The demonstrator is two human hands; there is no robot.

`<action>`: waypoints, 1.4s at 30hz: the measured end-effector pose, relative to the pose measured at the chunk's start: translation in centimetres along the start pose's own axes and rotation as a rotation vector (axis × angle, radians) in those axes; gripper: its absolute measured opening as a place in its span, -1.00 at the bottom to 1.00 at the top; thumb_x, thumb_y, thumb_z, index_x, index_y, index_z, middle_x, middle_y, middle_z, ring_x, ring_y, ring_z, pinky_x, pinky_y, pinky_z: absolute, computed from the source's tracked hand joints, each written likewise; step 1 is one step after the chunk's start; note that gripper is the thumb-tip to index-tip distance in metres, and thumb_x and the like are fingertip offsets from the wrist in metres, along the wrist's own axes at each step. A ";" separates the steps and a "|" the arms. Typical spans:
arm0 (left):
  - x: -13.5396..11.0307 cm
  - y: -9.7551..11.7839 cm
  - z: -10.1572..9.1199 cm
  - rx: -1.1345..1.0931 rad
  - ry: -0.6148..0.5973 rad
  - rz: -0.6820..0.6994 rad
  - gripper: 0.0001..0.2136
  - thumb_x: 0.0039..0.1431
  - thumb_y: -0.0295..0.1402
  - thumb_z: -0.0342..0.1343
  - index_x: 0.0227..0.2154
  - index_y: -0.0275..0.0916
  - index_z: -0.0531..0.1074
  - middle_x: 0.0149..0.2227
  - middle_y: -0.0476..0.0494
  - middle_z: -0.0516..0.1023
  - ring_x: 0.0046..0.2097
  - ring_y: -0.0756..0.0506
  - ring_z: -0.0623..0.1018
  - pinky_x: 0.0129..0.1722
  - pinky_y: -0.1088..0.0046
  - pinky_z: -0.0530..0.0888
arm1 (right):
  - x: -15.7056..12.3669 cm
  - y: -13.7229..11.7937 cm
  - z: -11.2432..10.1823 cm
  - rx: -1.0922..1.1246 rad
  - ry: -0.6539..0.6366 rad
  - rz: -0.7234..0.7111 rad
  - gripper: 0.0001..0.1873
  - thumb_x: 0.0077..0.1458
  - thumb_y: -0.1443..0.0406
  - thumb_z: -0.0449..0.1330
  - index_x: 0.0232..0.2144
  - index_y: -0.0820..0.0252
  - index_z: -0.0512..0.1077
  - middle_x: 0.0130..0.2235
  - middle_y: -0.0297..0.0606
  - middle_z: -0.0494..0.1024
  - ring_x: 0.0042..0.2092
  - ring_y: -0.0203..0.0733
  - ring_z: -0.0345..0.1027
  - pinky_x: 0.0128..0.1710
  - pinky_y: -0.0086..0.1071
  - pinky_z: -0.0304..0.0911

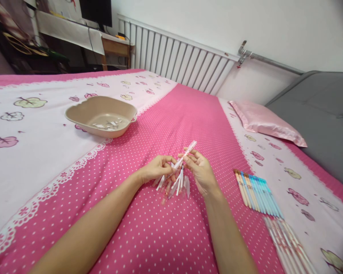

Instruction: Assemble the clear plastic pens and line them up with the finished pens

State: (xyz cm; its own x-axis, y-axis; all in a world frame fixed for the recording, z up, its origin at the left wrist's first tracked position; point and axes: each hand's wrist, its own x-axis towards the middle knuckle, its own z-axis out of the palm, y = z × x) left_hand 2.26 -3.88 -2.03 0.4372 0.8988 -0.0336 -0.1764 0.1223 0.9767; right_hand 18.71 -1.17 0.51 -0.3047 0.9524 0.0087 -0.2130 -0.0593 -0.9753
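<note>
Well out to the left of our fingers, a beige basin (101,114) sits on the pink bedspread (165,236) with small clear bits inside. Our left hand (157,169) is curled, fingertips pinched on the lower end of a clear pen (186,152). Our right hand (200,172) closes round the same pen's middle. Just beneath the fingers fans a bunch of clear pens (174,186). Right of our right fingers, near but apart, lies a row of coloured pens (257,192).
</note>
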 end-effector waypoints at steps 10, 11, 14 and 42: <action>-0.2 0.2 0.2 -0.015 -0.019 -0.005 -0.70 -0.07 -0.27 0.23 -0.33 -0.33 0.32 -0.57 -0.12 0.56 -0.67 0.00 0.47 -0.65 0.59 0.33 | 0.0 -0.1 0.1 -0.070 0.063 -0.021 -0.58 -0.21 0.22 0.36 -0.26 0.20 0.36 -0.48 -0.44 0.46 -0.47 -0.37 0.33 -0.42 -0.45 0.25; -0.1 0.2 0.2 -0.012 -0.020 -0.008 -0.69 -0.08 -0.27 0.24 -0.33 -0.33 0.32 -0.57 -0.12 0.56 -0.68 0.00 0.46 -0.66 0.60 0.32 | 0.0 -0.1 0.2 -0.081 0.069 -0.020 -0.57 -0.21 0.21 0.37 -0.26 0.20 0.36 -0.48 -0.45 0.45 -0.47 -0.37 0.33 -0.43 -0.45 0.25; -0.1 0.3 0.3 -0.009 -0.021 -0.016 -0.67 -0.10 -0.26 0.25 -0.32 -0.33 0.33 -0.57 -0.12 0.56 -0.69 -0.01 0.45 -0.69 0.59 0.30 | -0.1 -0.2 0.4 -0.101 0.088 -0.007 -0.53 -0.24 0.20 0.38 -0.24 0.22 0.37 -0.47 -0.44 0.44 -0.45 -0.36 0.33 -0.42 -0.45 0.25; -0.2 0.3 0.2 -0.029 -0.027 -0.008 -0.71 -0.03 -0.24 0.19 -0.34 -0.33 0.33 -0.54 -0.14 0.56 -0.65 -0.02 0.48 -0.65 0.57 0.36 | 0.0 -0.2 0.0 0.075 0.020 0.030 -0.48 -0.23 0.30 0.39 -0.15 0.17 0.38 -0.35 -0.36 0.53 -0.34 -0.36 0.39 -0.32 -0.49 0.29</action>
State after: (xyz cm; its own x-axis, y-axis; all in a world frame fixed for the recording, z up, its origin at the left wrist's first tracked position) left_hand 2.27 -4.11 -1.74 0.4619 0.8862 -0.0349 -0.1981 0.1414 0.9699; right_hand 18.76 -1.18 0.71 -0.2934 0.9556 -0.0254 -0.2731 -0.1092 -0.9558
